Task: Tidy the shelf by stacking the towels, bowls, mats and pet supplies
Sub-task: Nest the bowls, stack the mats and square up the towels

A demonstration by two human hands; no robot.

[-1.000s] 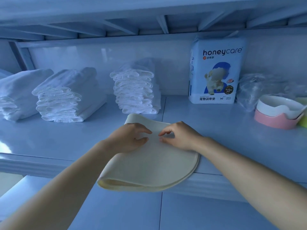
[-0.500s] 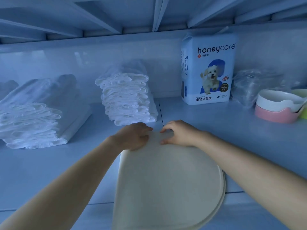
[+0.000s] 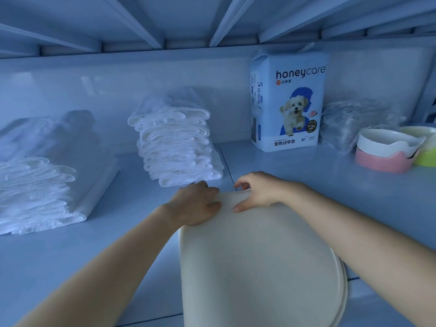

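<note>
Mat (image 3: 254, 267), far edge held, left grip (image 3: 195, 204), right grip (image 3: 257, 192)

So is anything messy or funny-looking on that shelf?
Yes. The cream mat hangs over the front of the shelf, its folded layers unevenly lined up. A crumpled clear plastic bag lies loose behind the bowls.

The mat (image 3: 259, 267) runs off the bottom edge.
</note>
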